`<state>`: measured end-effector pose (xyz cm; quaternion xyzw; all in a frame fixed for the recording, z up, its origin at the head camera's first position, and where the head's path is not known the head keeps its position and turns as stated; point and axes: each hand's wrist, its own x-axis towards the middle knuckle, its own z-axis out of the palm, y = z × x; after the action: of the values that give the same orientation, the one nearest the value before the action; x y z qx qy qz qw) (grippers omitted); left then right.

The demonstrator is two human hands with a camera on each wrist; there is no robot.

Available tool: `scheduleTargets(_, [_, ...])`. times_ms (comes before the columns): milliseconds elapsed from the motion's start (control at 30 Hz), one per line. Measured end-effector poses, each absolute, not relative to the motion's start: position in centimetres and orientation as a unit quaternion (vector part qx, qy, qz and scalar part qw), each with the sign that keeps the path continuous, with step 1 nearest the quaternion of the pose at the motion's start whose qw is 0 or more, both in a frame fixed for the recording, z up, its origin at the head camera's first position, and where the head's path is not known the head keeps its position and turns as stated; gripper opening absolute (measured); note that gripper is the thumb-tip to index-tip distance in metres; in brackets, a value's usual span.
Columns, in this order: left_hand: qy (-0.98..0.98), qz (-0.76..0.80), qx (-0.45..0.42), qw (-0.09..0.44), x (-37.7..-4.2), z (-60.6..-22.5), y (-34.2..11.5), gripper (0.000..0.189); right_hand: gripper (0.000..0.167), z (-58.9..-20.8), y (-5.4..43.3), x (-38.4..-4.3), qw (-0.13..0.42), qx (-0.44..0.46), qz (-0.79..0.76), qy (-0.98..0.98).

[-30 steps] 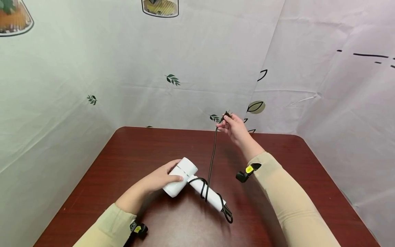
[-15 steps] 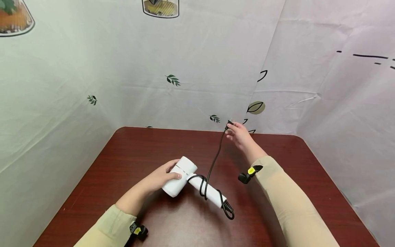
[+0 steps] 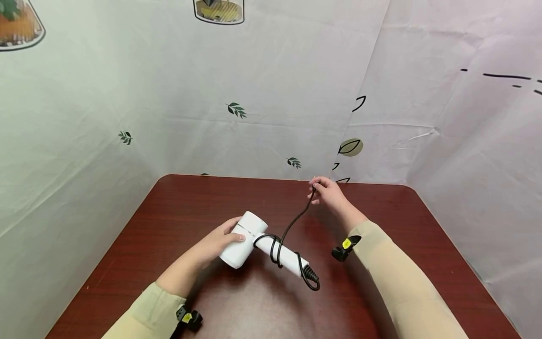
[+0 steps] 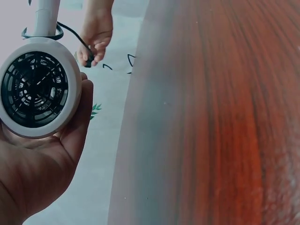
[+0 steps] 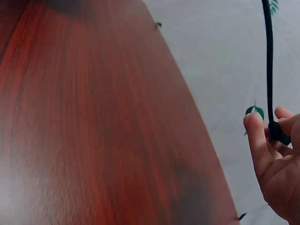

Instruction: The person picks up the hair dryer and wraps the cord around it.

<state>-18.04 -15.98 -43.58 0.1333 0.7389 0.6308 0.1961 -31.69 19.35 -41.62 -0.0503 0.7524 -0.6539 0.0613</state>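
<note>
A white hair dryer (image 3: 241, 250) is gripped round its barrel by my left hand (image 3: 216, 244), thumb on the near side. Its round black grille (image 4: 34, 89) faces the camera in the left wrist view. The handle (image 3: 292, 262) points to the lower right, with a black cord (image 3: 292, 223) looped loosely round it. From the loops the cord rises to my right hand (image 3: 328, 193), which pinches the black plug (image 5: 280, 133) at its end. In the head view the fingers mostly hide the plug.
The hands work over a dark red wooden table (image 3: 203, 197). White sheets printed with leaves (image 3: 169, 80) stand close behind it and at both sides. A black wrist camera (image 3: 189, 318) is strapped over each sleeve.
My right hand has moved down and slightly right with the plug, so the cord hangs slacker in a curve. The hair dryer has shifted slightly up and left, its handle end rising.
</note>
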Motion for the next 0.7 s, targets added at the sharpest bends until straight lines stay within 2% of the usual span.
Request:
scheduleTargets(300, [0.729, 0.652, 0.112, 0.177, -18.3, -43.2, -16.4, 0.065, 0.041, -42.6, 20.5, -31.2, 0.072, -0.077, -0.56, 0.822])
scheduleTargets(567, [0.711, 0.676, 0.091, 0.17, -18.3, -42.9, -16.5, 0.064, 0.036, -43.2, 21.8, -30.7, 0.057, -0.114, -0.388, 0.913])
scheduleTargets(700, [0.708, 0.681, 0.083, 0.167, -18.2, -42.5, -16.4, 0.063, 0.034, -43.4, 22.3, -30.7, 0.031, -0.141, -0.325, 0.935])
